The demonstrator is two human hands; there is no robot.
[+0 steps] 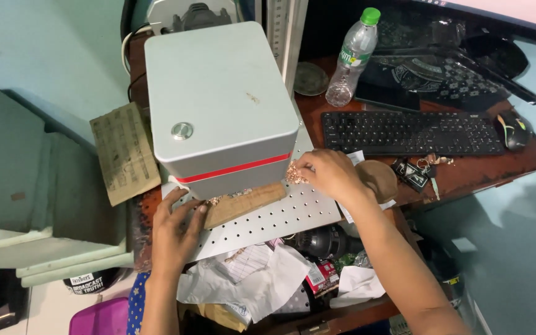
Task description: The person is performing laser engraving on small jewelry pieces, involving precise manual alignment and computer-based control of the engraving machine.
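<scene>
Crumpled papers (pixel 252 279) below perforated plate (pixel 280 214), cluttered desk (pixel 516 164).

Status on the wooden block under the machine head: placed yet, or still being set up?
Done: wooden block lies on the perforated plate, partly under the grey machine head. In hand: left hand presses the block's near end; right hand pinches a small glittery gold piece at the far end. Left: both hands are at the plate, and whether the piece is seated can't be told.

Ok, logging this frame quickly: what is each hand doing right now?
Left hand: open, flat against the long wooden block.
Right hand: closed, pinching a glittery gold piece.
</scene>
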